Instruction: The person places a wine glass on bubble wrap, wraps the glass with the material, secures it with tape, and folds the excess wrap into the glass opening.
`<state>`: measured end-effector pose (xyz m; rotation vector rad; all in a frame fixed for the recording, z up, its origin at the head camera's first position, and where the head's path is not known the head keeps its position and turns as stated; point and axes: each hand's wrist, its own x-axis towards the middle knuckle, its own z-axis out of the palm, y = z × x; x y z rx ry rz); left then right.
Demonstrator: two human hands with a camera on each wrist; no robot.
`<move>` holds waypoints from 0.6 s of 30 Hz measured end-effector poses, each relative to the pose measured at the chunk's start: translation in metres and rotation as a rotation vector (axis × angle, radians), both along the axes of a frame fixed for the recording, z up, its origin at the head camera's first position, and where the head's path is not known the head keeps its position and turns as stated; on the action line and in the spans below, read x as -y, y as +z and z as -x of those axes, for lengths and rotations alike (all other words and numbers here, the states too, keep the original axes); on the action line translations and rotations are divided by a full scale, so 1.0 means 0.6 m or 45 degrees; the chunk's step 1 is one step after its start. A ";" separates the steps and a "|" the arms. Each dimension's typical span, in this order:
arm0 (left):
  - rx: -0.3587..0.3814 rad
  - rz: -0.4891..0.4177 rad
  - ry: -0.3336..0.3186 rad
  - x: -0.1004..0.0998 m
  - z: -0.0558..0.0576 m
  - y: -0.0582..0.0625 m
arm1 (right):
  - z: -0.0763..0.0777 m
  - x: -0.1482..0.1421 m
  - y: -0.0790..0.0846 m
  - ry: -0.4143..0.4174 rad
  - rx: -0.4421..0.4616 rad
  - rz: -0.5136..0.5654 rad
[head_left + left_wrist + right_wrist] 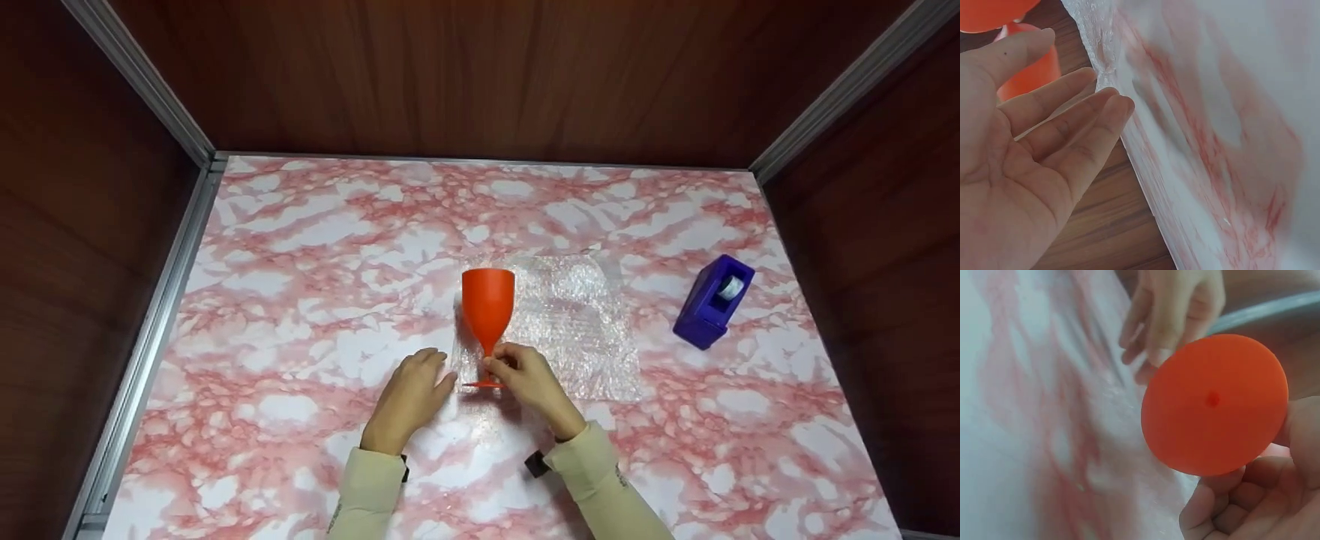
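Observation:
An orange plastic goblet (488, 304) lies over the left part of a sheet of bubble wrap (574, 330) in the head view, its bowl pointing away from me and its foot towards me. My right hand (529, 375) pinches the stem between thumb and fingers. In the right wrist view the round foot (1213, 405) faces the camera and hides part of that hand. My left hand (416, 394) is just left of the foot, holding nothing. Its fingers (1078, 135) are extended and slightly bent in the left wrist view, with the goblet behind the thumb.
A purple tape dispenser (712, 304) with a roll of tape stands to the right of the bubble wrap. The tabletop (300, 300) has a red and white marbled pattern. Dark wood-look panels (480, 75) enclose its back and sides, with metal edging along the left.

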<state>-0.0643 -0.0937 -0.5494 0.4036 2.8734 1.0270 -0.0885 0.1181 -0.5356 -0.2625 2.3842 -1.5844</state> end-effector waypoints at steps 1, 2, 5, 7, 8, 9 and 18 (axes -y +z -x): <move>-0.004 0.003 -0.002 0.000 0.001 0.000 | 0.001 0.003 -0.003 -0.003 0.008 0.005; -0.008 0.004 -0.002 0.000 0.002 0.001 | 0.003 0.005 -0.008 -0.008 0.008 0.009; 0.001 0.002 0.003 -0.002 0.005 0.000 | 0.009 0.009 -0.031 -0.043 0.028 -0.011; 0.012 -0.002 0.007 -0.005 0.009 0.001 | 0.012 0.011 -0.036 -0.050 0.025 -0.021; 0.014 0.001 0.006 -0.006 0.012 0.002 | 0.012 0.013 -0.039 -0.049 0.022 -0.025; 0.015 0.002 0.005 -0.008 0.015 0.003 | 0.013 0.013 -0.041 -0.044 0.015 -0.030; 0.205 -0.085 0.040 -0.020 0.063 0.008 | 0.015 0.015 -0.052 -0.046 0.049 -0.077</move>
